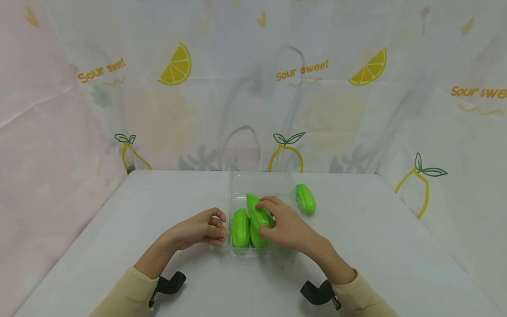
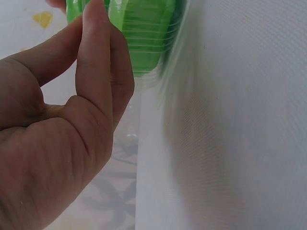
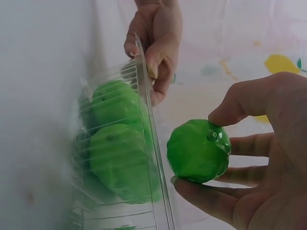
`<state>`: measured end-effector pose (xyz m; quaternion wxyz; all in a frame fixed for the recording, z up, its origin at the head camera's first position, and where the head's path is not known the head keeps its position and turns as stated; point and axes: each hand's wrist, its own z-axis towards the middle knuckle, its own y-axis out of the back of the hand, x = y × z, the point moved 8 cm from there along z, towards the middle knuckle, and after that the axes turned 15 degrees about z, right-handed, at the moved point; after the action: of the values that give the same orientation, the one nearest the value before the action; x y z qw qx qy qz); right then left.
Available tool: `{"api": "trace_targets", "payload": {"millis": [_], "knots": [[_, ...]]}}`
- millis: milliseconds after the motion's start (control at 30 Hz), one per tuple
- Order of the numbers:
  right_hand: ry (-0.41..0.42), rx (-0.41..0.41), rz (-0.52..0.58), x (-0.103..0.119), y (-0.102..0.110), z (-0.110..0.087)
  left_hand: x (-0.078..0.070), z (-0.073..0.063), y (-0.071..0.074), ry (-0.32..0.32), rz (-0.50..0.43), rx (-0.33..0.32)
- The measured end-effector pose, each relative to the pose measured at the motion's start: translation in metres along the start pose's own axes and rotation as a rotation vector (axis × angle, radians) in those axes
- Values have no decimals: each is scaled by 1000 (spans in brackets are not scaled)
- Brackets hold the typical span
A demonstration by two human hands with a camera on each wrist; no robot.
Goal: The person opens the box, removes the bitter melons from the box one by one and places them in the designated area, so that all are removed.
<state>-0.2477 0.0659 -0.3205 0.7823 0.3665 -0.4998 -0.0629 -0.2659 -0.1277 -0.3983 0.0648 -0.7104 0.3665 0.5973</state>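
A clear plastic box (image 1: 245,251) stands on the table with its lid (image 1: 263,181) raised at the back. My right hand (image 1: 288,223) holds a glossy green ribbed gourd (image 3: 197,151) between thumb and fingers, above the box rim in the right wrist view. Inside the box lie two similar gourds side by side, a left gourd (image 1: 240,229) and a second gourd (image 3: 120,160), partly covered in the head view. At the box's left edge, my left hand (image 1: 201,228) pinches the rim with thumb and bent fingers; the exact contact is partly hidden.
Another green gourd (image 1: 305,199) lies on the white table (image 1: 376,237), right of the box. Black camera mounts, a left mount (image 1: 171,284) and a right mount (image 1: 317,293), jut from beneath the sleeves. A lemon-printed cloth (image 1: 222,110) hangs behind the table.
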Motion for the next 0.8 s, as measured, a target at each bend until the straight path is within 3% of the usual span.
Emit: {"api": "trace_targets", "payload": {"millis": [800], "knots": [[-68, -95, 99, -22, 41, 1, -1, 0, 0, 3, -3, -6]]}}
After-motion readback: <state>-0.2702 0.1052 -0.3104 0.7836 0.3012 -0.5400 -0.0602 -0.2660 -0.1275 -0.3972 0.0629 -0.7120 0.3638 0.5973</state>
